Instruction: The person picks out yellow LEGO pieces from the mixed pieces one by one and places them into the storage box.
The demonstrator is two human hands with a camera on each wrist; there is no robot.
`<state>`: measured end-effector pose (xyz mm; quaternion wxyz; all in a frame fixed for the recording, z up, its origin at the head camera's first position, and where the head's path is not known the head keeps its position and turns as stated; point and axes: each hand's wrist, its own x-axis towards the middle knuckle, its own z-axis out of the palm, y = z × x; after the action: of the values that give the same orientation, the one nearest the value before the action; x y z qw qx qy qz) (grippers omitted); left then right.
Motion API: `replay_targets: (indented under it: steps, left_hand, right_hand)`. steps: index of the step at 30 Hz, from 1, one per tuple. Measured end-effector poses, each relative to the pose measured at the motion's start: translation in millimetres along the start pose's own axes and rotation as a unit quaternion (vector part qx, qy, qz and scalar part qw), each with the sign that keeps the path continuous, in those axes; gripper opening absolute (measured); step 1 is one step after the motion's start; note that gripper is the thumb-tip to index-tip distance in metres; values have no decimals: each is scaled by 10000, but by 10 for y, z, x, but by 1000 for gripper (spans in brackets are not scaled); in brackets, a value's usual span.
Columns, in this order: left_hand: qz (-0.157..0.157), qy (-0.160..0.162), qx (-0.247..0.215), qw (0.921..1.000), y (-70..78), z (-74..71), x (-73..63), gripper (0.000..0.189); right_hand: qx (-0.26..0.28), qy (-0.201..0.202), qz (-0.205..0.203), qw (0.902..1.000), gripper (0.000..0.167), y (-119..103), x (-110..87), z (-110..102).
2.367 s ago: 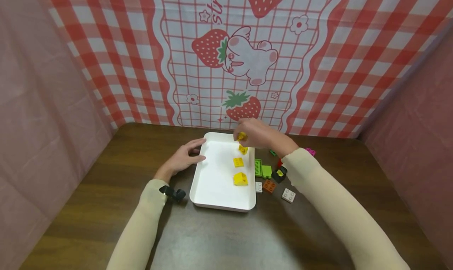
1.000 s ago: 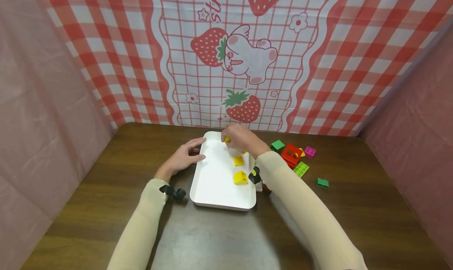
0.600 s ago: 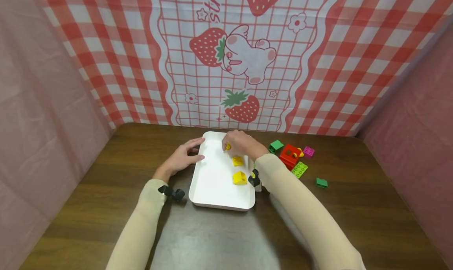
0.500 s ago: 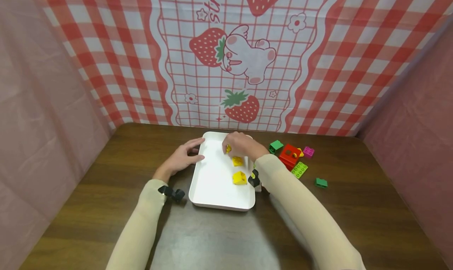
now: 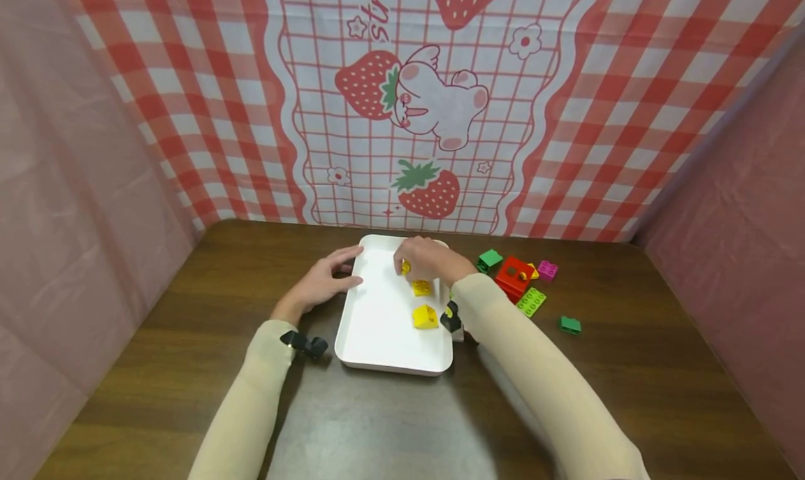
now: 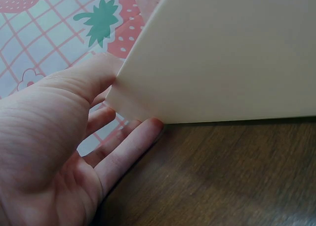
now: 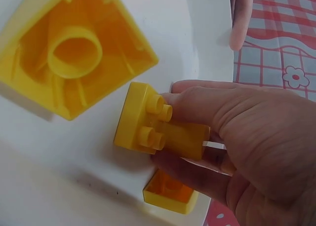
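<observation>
A white tray (image 5: 383,344) lies on the table, and my left hand (image 5: 323,279) rests against its left side. In the left wrist view, fairly straight fingers (image 6: 140,139) touch the outer wall of the tray. My right hand (image 5: 424,258) is low inside the tray and pinches a yellow toy brick (image 7: 186,140) between thumb and fingers. Right beside it, a studded yellow brick (image 7: 131,122) overlaps the held one in the right wrist view. A sloped yellow brick (image 5: 425,317) lies closer to me. Another yellow brick (image 7: 170,194), under my hand, is hidden in the head view.
Right of the tray lie a red block (image 5: 514,277), a dark green brick (image 5: 488,260), a lime brick (image 5: 532,301), a magenta brick (image 5: 548,270) and a small green brick (image 5: 570,325). My right sleeve (image 5: 522,347) covers other pieces. A strawberry-print cloth (image 5: 434,117) hangs behind.
My right hand has carried the yellow brick from the tray's right edge leftward, then lowered it slightly toward me beside the studded brick. My left hand has stayed at the tray's side.
</observation>
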<state>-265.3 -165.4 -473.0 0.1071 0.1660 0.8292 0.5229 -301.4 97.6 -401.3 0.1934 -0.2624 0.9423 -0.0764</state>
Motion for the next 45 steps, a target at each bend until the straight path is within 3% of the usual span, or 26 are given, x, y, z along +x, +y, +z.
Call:
replay_targets:
  steps: [10, 27, 35, 45]
  left_hand:
    - [-24, 8, -4, 10000, 14, 1, -6, 72]
    - [-47, -10, 13, 10000, 25, -1, -10, 72]
    - [-60, -12, 13, 10000, 19, 3, 3, 72]
    - [-88, -17, 35, 10000, 20, 0, -2, 72]
  right_hand:
    - [-328, -23, -97, 9994, 33, -5, 2, 18]
    - [-367, -140, -64, 9992, 34, -13, 19, 10]
    - [-319, -252, 90, 9991, 37, -46, -24, -88]
    - [-118, -115, 63, 9998, 38, -71, -82, -250]
